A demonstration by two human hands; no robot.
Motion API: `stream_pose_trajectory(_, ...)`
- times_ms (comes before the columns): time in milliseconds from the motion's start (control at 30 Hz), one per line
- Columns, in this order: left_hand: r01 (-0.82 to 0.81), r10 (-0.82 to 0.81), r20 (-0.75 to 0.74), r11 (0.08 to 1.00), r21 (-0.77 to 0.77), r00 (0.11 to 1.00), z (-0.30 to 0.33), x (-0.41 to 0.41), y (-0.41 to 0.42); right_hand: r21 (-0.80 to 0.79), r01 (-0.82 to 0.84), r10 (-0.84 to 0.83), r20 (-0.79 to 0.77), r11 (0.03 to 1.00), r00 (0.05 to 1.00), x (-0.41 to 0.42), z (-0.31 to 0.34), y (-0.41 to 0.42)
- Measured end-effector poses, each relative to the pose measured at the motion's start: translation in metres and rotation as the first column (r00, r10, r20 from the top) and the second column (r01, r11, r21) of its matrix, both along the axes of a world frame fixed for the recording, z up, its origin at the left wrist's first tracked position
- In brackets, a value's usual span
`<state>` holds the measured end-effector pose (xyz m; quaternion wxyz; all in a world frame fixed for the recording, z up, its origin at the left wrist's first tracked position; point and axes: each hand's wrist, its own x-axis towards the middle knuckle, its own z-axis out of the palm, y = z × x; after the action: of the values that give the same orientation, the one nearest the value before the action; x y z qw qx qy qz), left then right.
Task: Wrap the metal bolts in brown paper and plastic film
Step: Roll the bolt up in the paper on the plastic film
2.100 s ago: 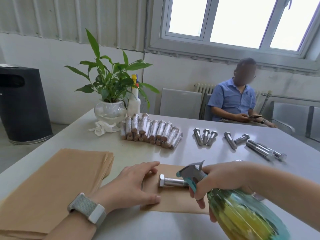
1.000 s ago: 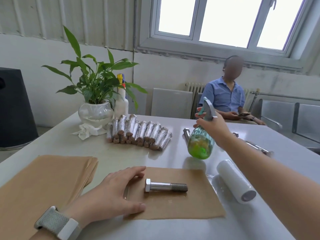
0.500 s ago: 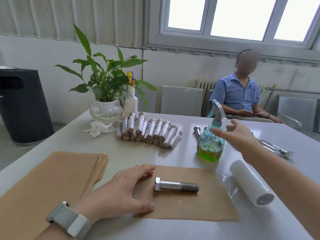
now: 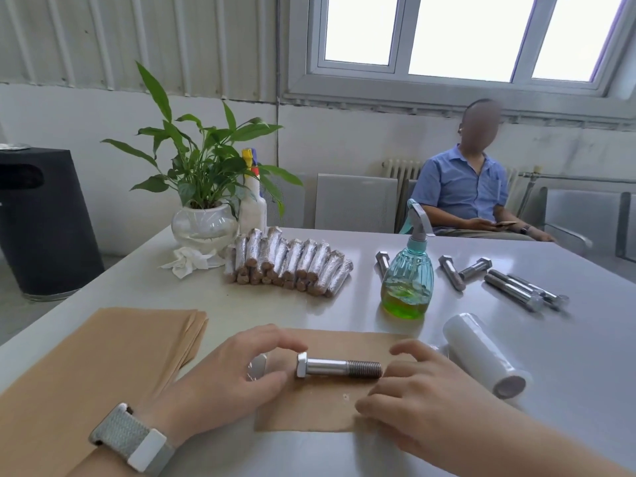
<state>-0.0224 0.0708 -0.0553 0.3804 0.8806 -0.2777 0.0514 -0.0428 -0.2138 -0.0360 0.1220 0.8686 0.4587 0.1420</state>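
Lying bare bolt [image 4: 339, 368], shiny, on brown paper [image 4: 320, 406]

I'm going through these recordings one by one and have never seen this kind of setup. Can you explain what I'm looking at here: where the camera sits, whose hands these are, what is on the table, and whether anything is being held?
There is no machine here. A person wears one wide-angle camera on the head, so you look forward and down at their own two bare hands. The left hand, with a watch on its wrist, and the right hand rest on a sheet of brown paper. Between them a bare metal bolt lies on that sheet. Neither hand holds anything.

On the grey table, a stack of brown paper sheets lies to the left and a roll of plastic film to the right. Farther back are a green spray bottle, a pile of already wrapped bolts, loose unwrapped bolts and a potted plant. Another person sits behind the table.
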Motion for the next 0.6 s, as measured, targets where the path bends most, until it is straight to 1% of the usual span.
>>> stream_pose_trajectory(67,0.031,-0.031,-0.023,1.000,-0.003,0.999,0.000,0.000,0.001,0.045,0.033,-0.034,0.026,0.998,0.999,-0.001,-0.002,0.003)
stream_pose_trajectory(133,0.041,-0.041,-0.013,0.999,-0.002,0.999,-0.001,0.001,0.001,0.113,0.087,-0.090,0.022,0.990,0.996,-0.003,-0.001,0.007)
stream_pose_trajectory(267,0.035,-0.037,0.021,0.997,0.069,0.999,-0.004,0.004,0.001,0.174,0.177,-0.181,0.006,0.969,0.983,0.001,0.001,0.011)
stream_pose_trajectory(433,-0.017,-0.011,0.147,0.982,0.186,0.989,-0.003,0.005,0.001,0.273,0.254,-0.260,-0.013,0.928,0.966,0.012,0.003,0.019)
stream_pose_trajectory(533,-0.063,0.004,0.228,0.964,0.256,0.974,0.001,0.004,-0.002,0.326,0.300,-0.280,-0.107,0.897,0.954,0.023,0.002,0.022)
stream_pose_trajectory(600,-0.095,0.022,0.271,0.961,0.261,0.962,0.003,0.005,-0.006,0.386,0.321,-0.286,-0.147,0.865,0.947,0.027,-0.002,0.021)
